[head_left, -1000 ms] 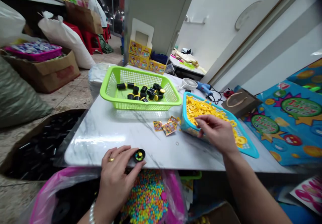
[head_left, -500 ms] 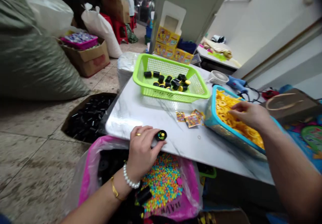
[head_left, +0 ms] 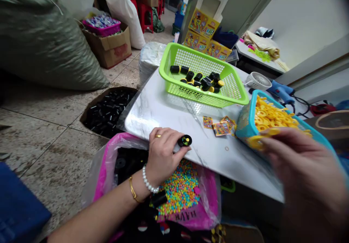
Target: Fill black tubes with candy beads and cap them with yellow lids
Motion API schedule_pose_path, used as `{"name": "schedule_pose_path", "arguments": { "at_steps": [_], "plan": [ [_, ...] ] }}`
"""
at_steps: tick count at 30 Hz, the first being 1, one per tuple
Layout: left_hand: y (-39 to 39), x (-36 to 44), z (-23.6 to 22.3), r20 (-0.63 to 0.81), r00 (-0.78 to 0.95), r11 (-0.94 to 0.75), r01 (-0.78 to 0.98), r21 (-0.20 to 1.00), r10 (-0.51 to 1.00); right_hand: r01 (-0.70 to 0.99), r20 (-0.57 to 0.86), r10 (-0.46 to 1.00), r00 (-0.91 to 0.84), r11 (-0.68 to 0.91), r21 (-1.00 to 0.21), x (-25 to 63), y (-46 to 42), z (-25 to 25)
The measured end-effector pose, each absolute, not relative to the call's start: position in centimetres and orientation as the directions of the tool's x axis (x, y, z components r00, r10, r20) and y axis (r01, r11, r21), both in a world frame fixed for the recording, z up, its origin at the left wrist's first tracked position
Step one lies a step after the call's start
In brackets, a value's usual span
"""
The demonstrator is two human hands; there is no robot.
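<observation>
My left hand rests at the table's front edge, closed around a small black cylindrical container. Its open end faces me and shows small coloured balls inside. Closer to the camera and blurred, my right hand pinches a yellow plastic ring-shaped piece in front of the blue basket. Many similar yellow pieces fill that basket. Under my left hand, a pink bin lined with clear plastic holds many coloured balls and black containers.
A green basket with black, yellow-capped containers stands farther back on the white table. Small printed packets lie before it. Yellow printed boxes, a white fan and a blue heat gun are behind. Black pieces fill a floor container.
My right hand has come out of the blue basket toward the camera with a yellow ring piece. My left hand still holds the black container. The whole view has shifted slightly.
</observation>
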State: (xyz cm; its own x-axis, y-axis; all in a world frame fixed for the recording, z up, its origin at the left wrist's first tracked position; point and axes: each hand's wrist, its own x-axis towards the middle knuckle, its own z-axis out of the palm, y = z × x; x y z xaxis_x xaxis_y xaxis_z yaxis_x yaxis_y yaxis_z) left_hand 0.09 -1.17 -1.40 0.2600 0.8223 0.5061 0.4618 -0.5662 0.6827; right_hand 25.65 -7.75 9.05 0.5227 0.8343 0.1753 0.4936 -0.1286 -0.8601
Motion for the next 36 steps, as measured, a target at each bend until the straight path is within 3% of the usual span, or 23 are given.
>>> {"name": "schedule_pose_path", "arguments": {
  "at_steps": [1,3,6,12,17,26,36],
  "plan": [
    [-1.2,0.1,-1.4,0.51,0.257,-0.568,0.466,0.678,0.821,0.303,-0.005,0.891,0.454,-0.16,-0.939,22.9,-7.2,8.2],
    [-1.2,0.1,-1.5,0.51,0.261,-0.57,0.467,0.677,0.82,0.041,-0.263,0.94,0.217,-0.277,-0.96,18.9,-5.7,6.4],
    [-1.4,0.1,-1.5,0.495,0.269,-0.561,0.462,0.687,0.827,-0.111,-0.382,0.924,0.0,-0.38,-0.918,16.4,-3.5,3.7],
    [-1.4,0.1,-1.6,0.478,0.273,-0.55,0.463,0.695,0.835,-0.184,-0.367,0.924,0.105,-0.345,-0.92,16.1,-2.7,1.4],
    [-1.4,0.0,-1.3,0.461,0.291,-0.546,0.459,0.701,0.838,-0.107,-0.303,0.943,0.137,-0.29,-0.951,15.4,-2.9,1.2],
    [-1.8,0.1,0.0,0.421,0.282,-0.506,0.428,0.749,0.862,-0.058,-0.31,0.935,0.174,-0.304,-0.951,14.6,-3.2,1.5],
    [-1.9,0.7,-0.8,0.411,0.257,-0.485,0.473,0.735,0.874,0.074,-0.295,0.954,0.054,-0.299,-0.951,14.9,-3.2,2.0]
  ]
}}
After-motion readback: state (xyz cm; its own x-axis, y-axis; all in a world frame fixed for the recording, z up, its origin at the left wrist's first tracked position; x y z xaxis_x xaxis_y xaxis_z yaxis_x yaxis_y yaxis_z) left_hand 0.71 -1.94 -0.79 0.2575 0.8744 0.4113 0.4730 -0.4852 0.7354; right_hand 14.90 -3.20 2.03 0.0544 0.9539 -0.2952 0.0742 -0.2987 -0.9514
